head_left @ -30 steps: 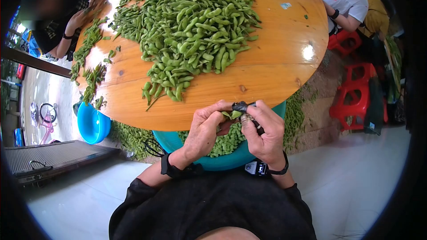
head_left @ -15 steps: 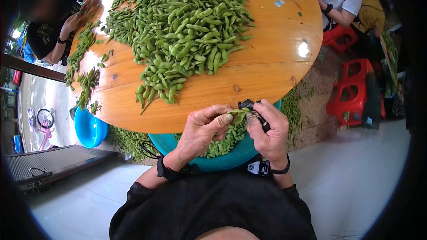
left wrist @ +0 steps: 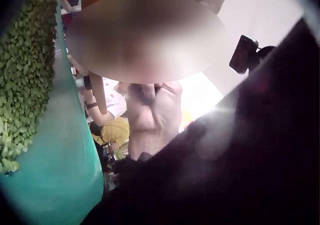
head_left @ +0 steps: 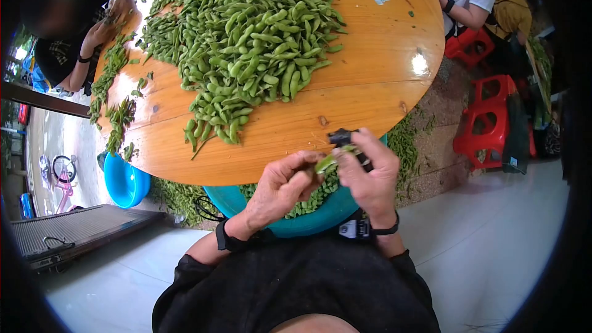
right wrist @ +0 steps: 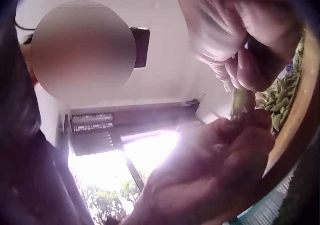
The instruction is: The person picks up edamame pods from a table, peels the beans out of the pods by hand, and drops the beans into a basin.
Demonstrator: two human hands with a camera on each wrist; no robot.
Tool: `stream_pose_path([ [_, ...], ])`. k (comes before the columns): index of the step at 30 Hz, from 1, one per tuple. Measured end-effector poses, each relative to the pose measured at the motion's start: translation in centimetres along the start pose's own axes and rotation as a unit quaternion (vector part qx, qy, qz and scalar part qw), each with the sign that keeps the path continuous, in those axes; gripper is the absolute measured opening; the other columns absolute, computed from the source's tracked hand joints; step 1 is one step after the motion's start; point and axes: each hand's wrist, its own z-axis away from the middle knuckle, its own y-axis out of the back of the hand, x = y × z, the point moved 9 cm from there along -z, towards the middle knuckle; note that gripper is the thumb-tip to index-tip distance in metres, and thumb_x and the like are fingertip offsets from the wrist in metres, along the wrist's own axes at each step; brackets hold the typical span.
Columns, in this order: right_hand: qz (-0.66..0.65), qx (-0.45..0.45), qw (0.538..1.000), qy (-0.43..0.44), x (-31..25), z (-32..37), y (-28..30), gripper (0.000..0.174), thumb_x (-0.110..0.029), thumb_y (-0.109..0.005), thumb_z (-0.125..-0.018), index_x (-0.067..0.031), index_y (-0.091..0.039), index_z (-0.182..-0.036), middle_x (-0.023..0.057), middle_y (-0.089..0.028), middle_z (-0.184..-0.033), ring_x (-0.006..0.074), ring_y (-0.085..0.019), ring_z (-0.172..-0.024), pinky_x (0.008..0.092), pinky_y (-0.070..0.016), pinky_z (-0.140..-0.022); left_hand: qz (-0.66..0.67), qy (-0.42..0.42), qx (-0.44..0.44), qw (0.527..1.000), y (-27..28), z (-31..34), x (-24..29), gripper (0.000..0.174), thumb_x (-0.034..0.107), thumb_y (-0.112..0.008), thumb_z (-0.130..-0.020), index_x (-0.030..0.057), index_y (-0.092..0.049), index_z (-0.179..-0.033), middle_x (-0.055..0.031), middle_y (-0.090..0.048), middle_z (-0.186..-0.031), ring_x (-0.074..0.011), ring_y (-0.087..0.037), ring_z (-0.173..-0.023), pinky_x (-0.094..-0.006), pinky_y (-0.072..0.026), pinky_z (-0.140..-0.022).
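Between both hands is a green soybean pod, also visible between the fingers in the right wrist view as a pod. My left hand pinches its left end with thumb and curled fingers. The right hand grips the other end, thumb on the pod; a black piece shows at its index fingertip. Below the hands sits a teal basin holding shelled green beans. In the left wrist view, those beans fill the basin beside its smooth wall.
A big heap of soybean pods covers part of the round wooden table. Other people sit at its left and right sides. A blue basin stands on the floor at left, red stools at right. Pods and husks litter the floor.
The pod has tilted and sits lower between the fingers. My right hand has turned, its index finger lifting slightly along with the black piece. The head view has shifted a little.
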Motion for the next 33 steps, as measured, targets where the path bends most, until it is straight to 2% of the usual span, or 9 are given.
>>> stream_pose_path([
  [3, -0.046, 0.073, 0.989, -0.12, 1.1, 0.4, 5.4, 0.016, -0.004, -0.069, -0.087, 0.0004, -0.066, -0.102, -0.0011, -0.058, -0.075, 0.002, -0.05, -0.058, 0.0184, -0.0378, -0.047, -0.135, 0.041, -0.103, 0.985, -0.1, 1.1, 0.0, 0.023, 0.007, -0.058, -0.093, 0.0006, -0.063, -0.115, -0.0066, -0.066, -0.084, -0.0115, -0.057, -0.07, -0.0269, -0.0469, -0.061],
  [5, 0.085, 0.164, 0.974, -0.134, 1.0, 1.6, 11.5, 0.022, -0.006, -0.07, -0.087, 0.0007, -0.066, -0.108, 0.0008, -0.061, -0.075, 0.0042, -0.052, -0.06, 0.0198, -0.0411, -0.05, -0.371, -0.167, -0.182, 0.895, -1.5, 3.0, 2.9, 0.02, 0.006, -0.066, -0.087, 0.0004, -0.065, -0.106, -0.0096, -0.069, -0.081, -0.0221, -0.063, -0.075, -0.0346, -0.0511, -0.067],
  [10, 0.381, 0.231, 0.89, -0.094, 0.8, 2.9, 18.6, 0.032, -0.009, -0.072, -0.087, 0.0022, -0.064, -0.117, 0.0055, -0.067, -0.084, 0.0097, -0.059, -0.072, 0.0243, -0.0494, -0.066, -0.509, -0.245, 0.236, 0.79, 6.7, 3.3, 8.1, 0.016, 0.001, -0.072, -0.081, 0.0005, -0.066, -0.096, -0.0095, -0.063, -0.081, -0.0248, -0.063, -0.072, -0.0337, -0.0505, -0.066],
  [12, 0.321, 0.243, 0.912, -0.08, 1.6, 2.8, 17.5, 0.031, -0.009, -0.072, -0.088, 0.0026, -0.064, -0.116, 0.0073, -0.068, -0.085, 0.0103, -0.06, -0.074, 0.0259, -0.0498, -0.068, -0.614, -0.235, 0.331, 0.677, 8.0, 3.7, 8.9, 0.017, -0.001, -0.071, -0.08, 0.0, -0.064, -0.096, -0.0095, -0.059, -0.081, -0.0242, -0.062, -0.072, -0.0339, -0.0494, -0.065],
  [19, 0.26, 0.088, 0.961, 0.003, -0.1, -0.3, 6.0, 0.014, -0.001, -0.064, -0.087, 0.0043, -0.064, -0.1, 0.0132, -0.064, -0.08, 0.0201, -0.063, -0.067, 0.0312, -0.0488, -0.062, -0.551, -0.188, 0.369, 0.725, 10.6, 4.2, 7.6, 0.018, 0.0, -0.067, -0.082, -0.0001, -0.063, -0.1, -0.0118, -0.059, -0.087, -0.0306, -0.06, -0.084, -0.0386, -0.0498, -0.072],
  [22, 0.188, -0.015, 0.981, 0.052, -1.2, -0.9, 0.5, 0.015, 0.002, -0.061, -0.086, 0.0049, -0.064, -0.1, 0.0133, -0.063, -0.079, 0.0194, -0.062, -0.065, 0.0304, -0.0472, -0.058, -0.605, -0.279, 0.341, 0.663, 8.6, 4.5, 9.0, 0.021, -0.001, -0.068, -0.083, -0.0023, -0.063, -0.103, -0.0098, -0.061, -0.087, -0.0217, -0.062, -0.074, -0.0299, -0.0487, -0.065],
  [25, 0.096, -0.087, 0.991, 0.014, -1.0, -1.0, -3.1, 0.019, 0.002, -0.061, -0.085, 0.0065, -0.064, -0.103, 0.0136, -0.06, -0.077, 0.0177, -0.058, -0.061, 0.0294, -0.0448, -0.055, -0.529, -0.285, 0.29, 0.745, 7.1, 3.9, 9.2, 0.017, 0.001, -0.066, -0.088, -0.003, -0.064, -0.104, -0.0061, -0.064, -0.086, -0.0148, -0.061, -0.073, -0.0261, -0.0479, -0.064],
  [27, 0.057, -0.096, 0.993, 0.033, -1.2, -0.8, -4.3, 0.021, 0.001, -0.061, -0.086, 0.0075, -0.063, -0.107, 0.0105, -0.058, -0.077, 0.0141, -0.055, -0.06, 0.0276, -0.0433, -0.055, -0.231, -0.121, 0.158, 0.952, 6.7, 1.7, 5.2, 0.012, 0.004, -0.065, -0.091, -0.0033, -0.065, -0.101, -0.0046, -0.066, -0.084, -0.0132, -0.062, -0.075, -0.0275, -0.0504, -0.068],
  [33, -0.139, -0.123, 0.975, -0.119, 1.1, -0.1, -5.0, 0.025, 0.0, -0.058, -0.092, 0.0068, -0.063, -0.115, 0.0025, -0.054, -0.081, 0.0056, -0.051, -0.064, 0.0224, -0.0409, -0.055, -0.123, -0.087, 0.137, 0.979, 5.4, 0.2, 1.9, 0.014, 0.011, -0.066, -0.094, -0.0025, -0.063, -0.092, 0.0001, -0.061, -0.073, -0.0051, -0.053, -0.062, -0.0234, -0.0439, -0.056],
])
